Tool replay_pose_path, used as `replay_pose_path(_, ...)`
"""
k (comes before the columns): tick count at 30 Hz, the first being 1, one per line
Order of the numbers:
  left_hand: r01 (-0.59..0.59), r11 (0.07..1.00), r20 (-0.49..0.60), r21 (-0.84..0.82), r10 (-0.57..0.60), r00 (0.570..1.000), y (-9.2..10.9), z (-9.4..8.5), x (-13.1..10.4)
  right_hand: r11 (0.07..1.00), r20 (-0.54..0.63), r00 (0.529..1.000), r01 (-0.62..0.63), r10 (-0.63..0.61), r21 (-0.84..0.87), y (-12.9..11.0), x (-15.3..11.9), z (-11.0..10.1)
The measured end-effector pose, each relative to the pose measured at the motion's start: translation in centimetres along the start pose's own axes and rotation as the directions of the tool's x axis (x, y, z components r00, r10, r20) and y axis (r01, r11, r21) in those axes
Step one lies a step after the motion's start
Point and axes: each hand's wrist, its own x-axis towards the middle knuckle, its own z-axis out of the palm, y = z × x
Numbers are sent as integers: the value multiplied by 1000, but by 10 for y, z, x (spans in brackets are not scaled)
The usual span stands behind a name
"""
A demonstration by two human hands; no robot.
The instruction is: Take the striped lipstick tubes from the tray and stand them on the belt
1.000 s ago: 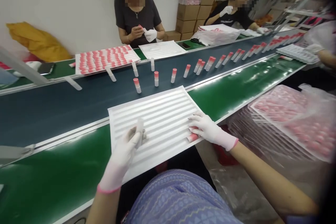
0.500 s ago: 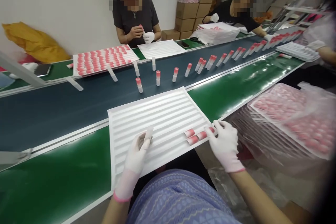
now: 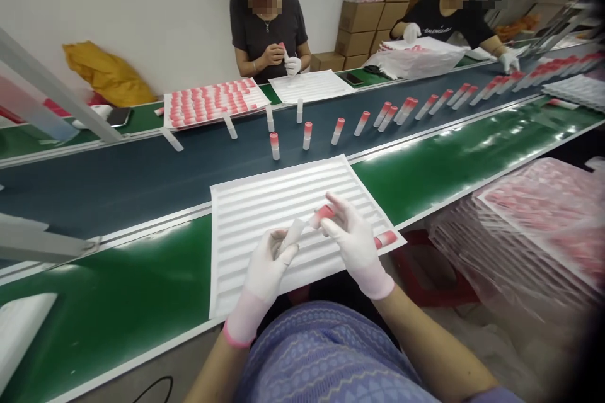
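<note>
My left hand (image 3: pixel 265 267), in a white glove, is closed around a frosted white tube (image 3: pixel 293 232) that points up to the right. Between the thumb and fingers of my gloved right hand (image 3: pixel 355 244) is a red-to-white cap (image 3: pixel 324 214). Its pale end is close to the tube's tip; whether they touch I cannot tell. Both hands are above a white ridged tray sheet (image 3: pixel 255 201). Another red cap (image 3: pixel 386 238) lies at the sheet's right corner, and my right hand hides part of the sheet.
A dark conveyor belt (image 3: pixel 118 170) runs behind the sheet, bearing several upright capped tubes (image 3: pixel 275 146) and uncapped white tubes (image 3: pixel 299 111). Two co-workers (image 3: pixel 269 31) are across it. Bagged stacks of trays (image 3: pixel 534 214) stand at the right. A metal bar (image 3: pixel 51 82) slants at the left.
My right hand has moved left from the sheet's right edge and now holds a red cap. My left hand still holds the white tube. The camera view has shifted left.
</note>
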Motion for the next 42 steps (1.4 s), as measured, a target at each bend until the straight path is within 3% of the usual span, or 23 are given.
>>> replay_pose_path(2,4,1000,54,13,-4,999,7,-2,-4,994,87,996,-42,34,97,-13,9,9)
replay_pose_path(5,27,999,124,26,-30,992,14,-6,-9,995,178,982,-78,65,67,-24,18,16)
replay_pose_path(9,-15,998,92,56,9,996,11,-13,-9,1000,309,951,-10,13,-10,-32,21,18)
replay_pose_path(14,-154,984,-33,93,157,987,-2,-14,-4,970,264,959,155,-102,-186,-41,17,26)
replay_pose_path(19,-260,965,-81,-31,257,963,-9,-14,-1,962,338,919,251,-200,-111,-46,13,43)
replay_pose_path(24,-323,946,-144,-10,318,937,-5,-18,-3,957,275,933,271,-234,-102,-47,14,53)
replay_pose_path(28,-302,952,-117,49,305,945,6,-21,-7,941,430,859,333,-278,-57,-50,17,50)
replay_pose_path(30,-294,952,-118,83,302,946,9,-21,-8,923,438,842,379,-314,-68,-50,18,50)
replay_pose_path(34,-312,944,-152,110,326,933,5,-22,-8,932,264,924,325,-277,-160,-49,17,56)
replay_pose_path(36,-307,945,-148,110,321,935,2,-22,-8,955,268,942,251,-203,-158,-48,18,58)
replay_pose_path(39,-282,952,-138,120,297,945,4,-23,-7,973,408,902,203,-144,-106,-48,19,57)
replay_pose_path(42,-262,956,-158,131,281,947,9,-23,-6,965,432,885,241,-176,-101,-49,21,55)
